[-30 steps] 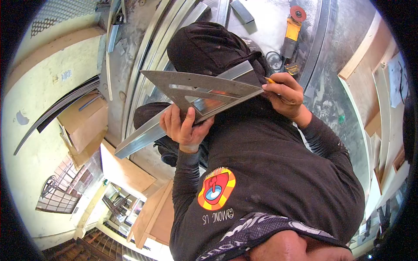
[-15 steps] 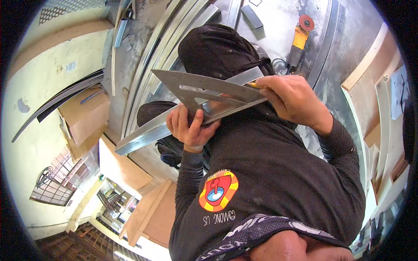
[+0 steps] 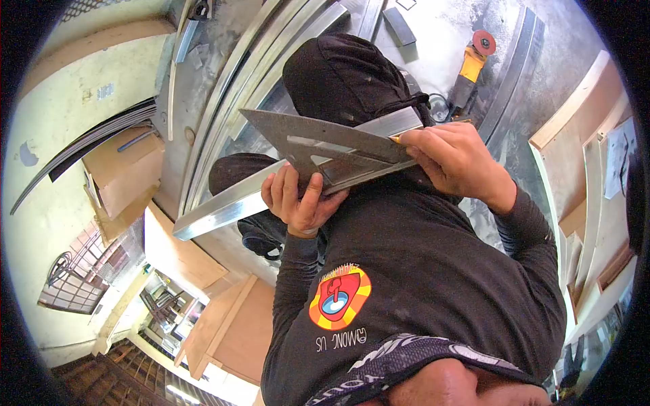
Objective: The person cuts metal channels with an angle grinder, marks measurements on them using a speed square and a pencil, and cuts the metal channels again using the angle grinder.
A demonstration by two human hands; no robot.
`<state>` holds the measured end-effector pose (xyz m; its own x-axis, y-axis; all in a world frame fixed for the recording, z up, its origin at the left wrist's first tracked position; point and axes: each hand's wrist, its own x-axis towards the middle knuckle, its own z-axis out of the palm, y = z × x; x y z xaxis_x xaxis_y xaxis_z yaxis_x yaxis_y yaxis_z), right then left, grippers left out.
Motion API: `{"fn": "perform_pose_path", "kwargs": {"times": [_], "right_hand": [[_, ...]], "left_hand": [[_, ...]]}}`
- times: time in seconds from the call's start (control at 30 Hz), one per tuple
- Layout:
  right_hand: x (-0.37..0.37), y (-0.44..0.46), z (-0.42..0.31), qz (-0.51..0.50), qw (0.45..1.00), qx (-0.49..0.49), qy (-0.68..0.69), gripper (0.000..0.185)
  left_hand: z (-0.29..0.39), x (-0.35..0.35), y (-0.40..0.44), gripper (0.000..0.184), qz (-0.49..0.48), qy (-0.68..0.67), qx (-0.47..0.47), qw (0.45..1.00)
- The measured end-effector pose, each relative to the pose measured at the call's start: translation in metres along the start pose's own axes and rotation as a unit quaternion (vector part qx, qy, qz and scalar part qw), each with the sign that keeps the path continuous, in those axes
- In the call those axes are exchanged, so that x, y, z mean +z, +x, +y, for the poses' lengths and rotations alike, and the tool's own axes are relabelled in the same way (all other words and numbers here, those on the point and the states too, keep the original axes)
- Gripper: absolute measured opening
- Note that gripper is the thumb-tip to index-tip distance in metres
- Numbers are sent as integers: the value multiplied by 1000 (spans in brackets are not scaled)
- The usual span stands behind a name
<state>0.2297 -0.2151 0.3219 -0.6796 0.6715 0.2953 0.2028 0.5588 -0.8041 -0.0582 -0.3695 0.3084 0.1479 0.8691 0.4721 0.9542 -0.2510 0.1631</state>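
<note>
A grey triangular set square (image 3: 305, 132) lies across a shiny square metal tube (image 3: 227, 206), which rests over my legs. My left hand (image 3: 301, 203) is closed around the lower edge of the square and the tube, thumb and fingers pressing them together. My right hand (image 3: 460, 159) pinches a yellow pencil (image 3: 396, 139), its tip at the square's right part near the tube's upper end. Most of the pencil is hidden by my fingers.
Beyond my knees lie an angle grinder (image 3: 472, 68) with a red disc, a short dark metal block (image 3: 399, 27) and long metal profiles (image 3: 237, 88). Wooden boards (image 3: 572, 115) stand at the right. Cardboard (image 3: 125, 169) is at the left.
My right hand has moved left and inward with the pencil, from the square's right corner onto its upper edge. My left hand keeps its hold, and the view has shifted slightly.
</note>
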Motion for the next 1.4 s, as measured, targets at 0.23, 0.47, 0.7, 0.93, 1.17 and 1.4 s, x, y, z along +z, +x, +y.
{"fn": "perform_pose_path", "kwargs": {"times": [0.23,0.47,0.7,0.93,1.17,1.4], "right_hand": [[-17,-9,8,-75,996,-1,-43,29],[-17,-3,5,-73,996,-7,-51,30],[-6,5,6,-26,999,-26,-21,32],[-21,-2,4,-79,995,-10,-53,29],[-10,3,3,-48,998,-16,-45,30],[-16,-1,2,-73,994,2,-77,29]], "left_hand": [[0,0,7,73,0,-5,-9,1000],[-2,4,7,74,11,-4,-1,1000],[-3,5,6,73,16,-6,5,1000],[-2,5,3,69,18,-7,3,1000],[-3,6,5,70,23,-6,9,1000],[-1,6,7,71,22,-16,-3,1000]]}}
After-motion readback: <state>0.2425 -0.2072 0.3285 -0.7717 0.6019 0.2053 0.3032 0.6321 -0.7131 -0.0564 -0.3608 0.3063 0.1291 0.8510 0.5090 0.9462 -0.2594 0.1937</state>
